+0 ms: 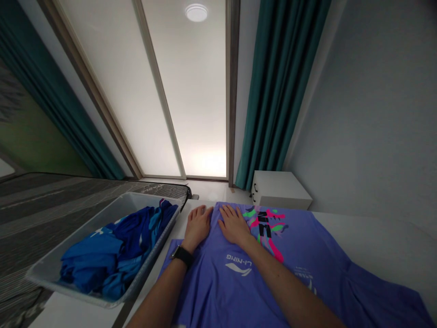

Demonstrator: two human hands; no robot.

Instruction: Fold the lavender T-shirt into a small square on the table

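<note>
A purple sports shirt [300, 264] with a white logo and pink, green and black print lies spread on a white table [375, 237]. My left hand [198, 225], with a black watch on its wrist, lies flat at the shirt's far left edge, fingers stretched out. Close beside it, my right hand [234, 223] rests flat on the shirt, fingers also extended. Neither hand grips the cloth.
A grey tray [51, 269] holding several crumpled blue garments [116, 250] sits to the left, partly on a dark striped bed [51, 200]. A white bedside cabinet [280, 189] stands beyond the table. Teal curtains [280, 91] flank a bright window [191, 91].
</note>
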